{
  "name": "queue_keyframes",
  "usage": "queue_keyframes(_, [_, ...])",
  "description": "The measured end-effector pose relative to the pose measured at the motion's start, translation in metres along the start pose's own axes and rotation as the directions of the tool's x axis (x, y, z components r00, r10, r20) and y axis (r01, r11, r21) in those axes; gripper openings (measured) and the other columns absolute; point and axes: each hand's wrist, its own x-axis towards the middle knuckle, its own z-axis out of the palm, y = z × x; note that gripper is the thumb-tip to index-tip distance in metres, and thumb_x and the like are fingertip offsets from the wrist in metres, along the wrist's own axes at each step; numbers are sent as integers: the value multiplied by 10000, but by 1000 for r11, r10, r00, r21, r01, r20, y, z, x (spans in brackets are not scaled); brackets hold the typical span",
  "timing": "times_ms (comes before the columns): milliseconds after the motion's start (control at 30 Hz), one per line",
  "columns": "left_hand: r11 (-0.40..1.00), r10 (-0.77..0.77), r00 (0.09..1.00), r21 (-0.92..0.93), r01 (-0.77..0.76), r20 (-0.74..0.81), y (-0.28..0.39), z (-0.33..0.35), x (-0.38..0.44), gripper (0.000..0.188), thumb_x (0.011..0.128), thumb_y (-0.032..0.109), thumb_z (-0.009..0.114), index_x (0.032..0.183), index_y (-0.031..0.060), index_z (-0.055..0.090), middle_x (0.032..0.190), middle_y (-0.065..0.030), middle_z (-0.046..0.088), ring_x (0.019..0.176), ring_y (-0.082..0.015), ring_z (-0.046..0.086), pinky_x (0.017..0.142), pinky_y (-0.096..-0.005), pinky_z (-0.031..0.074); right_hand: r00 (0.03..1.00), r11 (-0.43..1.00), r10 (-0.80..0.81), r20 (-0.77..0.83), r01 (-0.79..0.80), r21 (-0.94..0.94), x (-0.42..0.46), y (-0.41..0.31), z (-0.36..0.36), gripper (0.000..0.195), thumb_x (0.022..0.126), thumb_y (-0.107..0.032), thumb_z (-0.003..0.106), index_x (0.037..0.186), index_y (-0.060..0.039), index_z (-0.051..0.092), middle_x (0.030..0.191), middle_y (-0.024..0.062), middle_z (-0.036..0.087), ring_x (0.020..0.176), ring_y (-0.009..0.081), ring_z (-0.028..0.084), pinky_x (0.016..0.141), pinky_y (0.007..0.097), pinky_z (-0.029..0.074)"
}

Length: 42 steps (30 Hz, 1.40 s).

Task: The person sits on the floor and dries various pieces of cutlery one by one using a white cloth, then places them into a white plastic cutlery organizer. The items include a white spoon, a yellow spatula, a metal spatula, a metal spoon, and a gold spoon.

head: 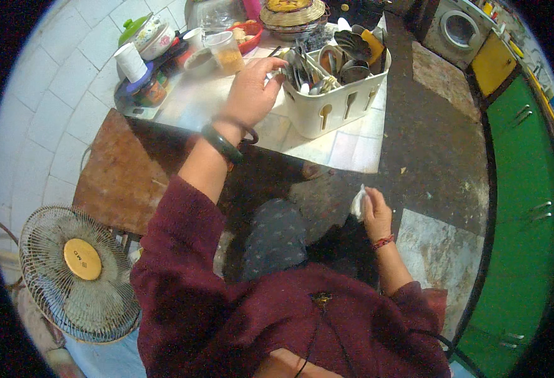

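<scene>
My left hand (258, 87) is at the left rim of a white plastic cutlery caddy (336, 111), its fingertips beside the upright metal cutlery (298, 66); whether they touch it cannot be told. The caddy, with spoon-shaped cutouts, stands near the table's corner and also holds a black slotted spoon (352, 45), ladles and an orange utensil (372, 46). Low on the right, beyond the table edge, my right hand (377, 210) pinches a crumpled white cloth or tissue (358, 203).
On the table (277, 137) stand a plastic cup of brownish contents (227, 52), a red basket (248, 37), a woven lidded basket (293, 16) and jars (151, 90). A brown stool or chair (116, 175) and a fan (81, 269) are at left, green cabinets (525, 189) at right.
</scene>
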Motion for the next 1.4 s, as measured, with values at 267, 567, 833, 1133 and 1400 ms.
queue_keyframes(267, [999, 6, 994, -37, -2, 107, 0, 3, 10, 264, 773, 74, 573, 1036, 72, 599, 1020, -136, 548, 977, -275, 525, 835, -339, 431, 972, 957, 155, 177, -103, -271, -5, -5, -16, 172, 851, -208, 555, 981, -97, 561, 898, 117, 645, 806, 301, 625, 679, 371, 502])
queue_keyframes(567, [995, 46, 993, 79, -55, 112, -3, -14, 19, 198, 772, 85, 567, 950, 102, 650, 1121, -114, 550, 1049, -225, 533, 877, -306, 431, 990, 948, 80, 114, -41, -315, -16, 7, -21, 197, 853, -228, 540, 976, -74, 546, 896, 118, 641, 799, 307, 618, 677, 399, 496])
queue_keyframes(833, [992, 96, 989, 69, -104, 112, 19, -24, 10, 107, 750, 79, 603, 854, 55, 614, 1004, -109, 578, 1003, -237, 543, 875, -315, 419, 992, 941, 61, 111, -20, -337, -19, 9, -17, 185, 852, -246, 536, 960, -96, 539, 858, 131, 627, 771, 332, 603, 647, 415, 484])
queue_keyframes(1133, [978, 64, 984, 187, -94, 164, 26, -29, 15, 221, 796, 113, 577, 1014, 82, 546, 954, -118, 578, 906, -268, 574, 792, -345, 459, 988, 922, 60, 144, 0, -388, -21, -2, -14, 159, 853, -242, 527, 903, -92, 517, 815, 133, 616, 741, 338, 597, 623, 434, 476])
queue_keyframes(1400, [866, 167, 952, 424, -266, 256, 36, -28, 19, 85, 801, 142, 504, 843, 107, 569, 834, -109, 582, 821, -303, 574, 688, -397, 457, 991, 923, 2, 134, 49, -382, -23, -5, -10, 144, 852, -231, 522, 867, -89, 505, 811, 127, 612, 737, 337, 595, 625, 438, 470])
